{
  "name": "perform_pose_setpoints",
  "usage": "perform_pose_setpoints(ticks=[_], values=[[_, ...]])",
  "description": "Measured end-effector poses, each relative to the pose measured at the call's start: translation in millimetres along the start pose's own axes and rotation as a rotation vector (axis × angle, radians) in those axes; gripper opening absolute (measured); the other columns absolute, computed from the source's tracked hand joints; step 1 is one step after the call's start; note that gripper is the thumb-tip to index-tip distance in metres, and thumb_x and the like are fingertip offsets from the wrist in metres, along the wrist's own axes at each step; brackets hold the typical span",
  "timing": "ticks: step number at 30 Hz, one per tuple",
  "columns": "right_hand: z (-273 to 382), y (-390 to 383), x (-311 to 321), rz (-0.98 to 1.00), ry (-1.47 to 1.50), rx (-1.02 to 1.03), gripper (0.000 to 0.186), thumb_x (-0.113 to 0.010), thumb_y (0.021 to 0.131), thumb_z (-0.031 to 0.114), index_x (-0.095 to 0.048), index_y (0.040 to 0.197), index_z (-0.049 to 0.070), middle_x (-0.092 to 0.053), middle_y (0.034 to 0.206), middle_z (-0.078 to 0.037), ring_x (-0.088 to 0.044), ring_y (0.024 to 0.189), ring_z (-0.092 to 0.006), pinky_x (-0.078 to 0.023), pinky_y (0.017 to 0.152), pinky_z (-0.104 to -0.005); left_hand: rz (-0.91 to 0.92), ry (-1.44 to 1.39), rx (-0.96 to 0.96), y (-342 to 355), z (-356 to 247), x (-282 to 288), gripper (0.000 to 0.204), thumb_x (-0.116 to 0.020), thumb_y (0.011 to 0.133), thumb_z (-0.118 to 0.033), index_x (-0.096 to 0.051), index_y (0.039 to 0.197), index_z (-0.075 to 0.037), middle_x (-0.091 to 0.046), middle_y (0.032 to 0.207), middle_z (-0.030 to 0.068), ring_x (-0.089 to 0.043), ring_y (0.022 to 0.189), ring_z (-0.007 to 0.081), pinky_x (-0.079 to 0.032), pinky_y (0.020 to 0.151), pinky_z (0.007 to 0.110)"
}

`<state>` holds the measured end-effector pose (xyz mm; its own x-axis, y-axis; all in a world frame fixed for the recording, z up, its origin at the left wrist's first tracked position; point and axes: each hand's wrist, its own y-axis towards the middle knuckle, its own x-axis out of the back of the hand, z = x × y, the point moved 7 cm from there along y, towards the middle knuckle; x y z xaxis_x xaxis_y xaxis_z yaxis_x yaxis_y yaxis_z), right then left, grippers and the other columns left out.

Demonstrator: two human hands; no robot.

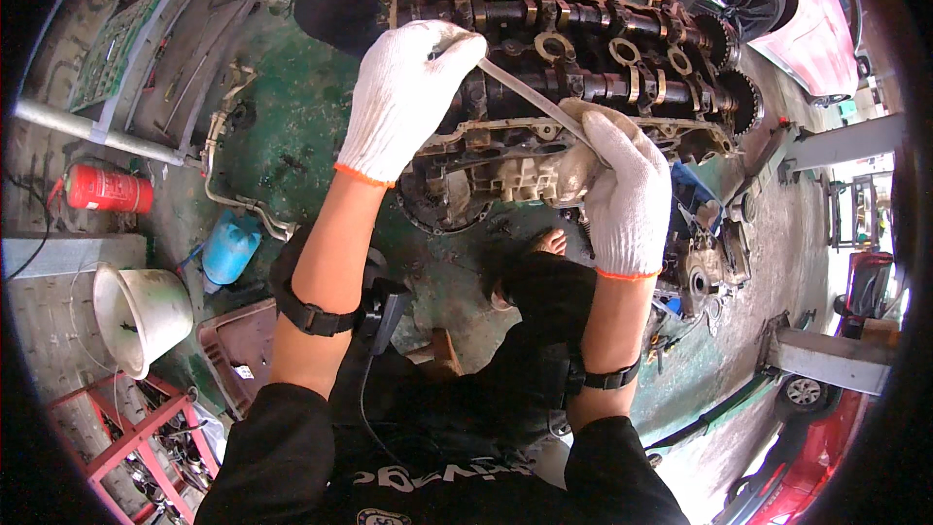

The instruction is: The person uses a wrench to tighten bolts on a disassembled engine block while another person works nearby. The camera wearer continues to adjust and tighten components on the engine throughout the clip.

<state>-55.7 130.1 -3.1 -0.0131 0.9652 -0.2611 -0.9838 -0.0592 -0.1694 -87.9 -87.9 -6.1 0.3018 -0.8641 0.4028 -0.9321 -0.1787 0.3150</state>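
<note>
The left hand in its white glove hides one end of the thin flat strip; the right hand covers the other. The co-worker's body is cut off by the top edge, and the red car by the rim.

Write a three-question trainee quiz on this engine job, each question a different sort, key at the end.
1. True or false: both of the wearer's hands are gloved.
2. The thin flat metal strip is held by: A) left hand only, B) right hand only, C) both hands.
3. What red thing lies on the floor at far left?

Key: 1 true. 2 C, across the cylinder head. 3 The fire extinguisher.
</note>
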Motion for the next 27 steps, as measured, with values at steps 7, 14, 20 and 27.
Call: perform_pose_setpoints(ticks=[7,14,20,27], values=[[5,5,8,-0.096,-0.177,0.125,0.031,-0.057,0.099,0.014,-0.067,0.11,-0.013,-0.061,0.064,-0.008,-0.054,0.053,-0.0124,-0.041,0.053,-0.0227,0.037,0.023,0.091,0,2,0,0.036,-0.066,0.091,-0.036,-0.074,0.097,-0.001,-0.071,0.079,0.0166,-0.068,0.07,0.0291,-0.051,0.068,0.037],[-1,2,3,0.149,-0.315,-0.093,0.024,-0.061,0.098,0.015,-0.071,0.096,-0.007,-0.064,0.061,-0.009,-0.057,0.049,-0.0133,-0.044,0.049,-0.0247,0.054,0.078,0.074,2,5,-1,0.036,-0.065,0.09,-0.036,-0.075,0.098,-0.002,-0.072,0.09,0.0197,-0.069,0.085,0.0369,-0.053,0.074,0.041],[-23,-20,-33,0.503,-0.515,-0.379,0.035,-0.06,0.1,0.027,-0.069,0.091,-0.006,-0.068,0.065,-0.01,-0.064,0.054,-0.0141,-0.049,0.053,-0.0254,0.04,0.051,0.005,3,7,-4,0.035,-0.065,0.091,-0.035,-0.074,0.099,-0.002,-0.072,0.091,0.02,-0.069,0.086,0.0373,-0.053,0.075,0.041],[-52,-33,-73,0.638,-0.319,-0.344,0.03,-0.059,0.101,0.021,-0.066,0.1,-0.008,-0.072,0.073,-0.015,-0.07,0.062,-0.0184,-0.055,0.06,-0.0274,0.067,-0.009,0.035,5,5,-5,0.036,-0.065,0.092,-0.033,-0.073,0.1,0.001,-0.071,0.091,0.0221,-0.069,0.084,0.0366,-0.053,0.076,0.04]])
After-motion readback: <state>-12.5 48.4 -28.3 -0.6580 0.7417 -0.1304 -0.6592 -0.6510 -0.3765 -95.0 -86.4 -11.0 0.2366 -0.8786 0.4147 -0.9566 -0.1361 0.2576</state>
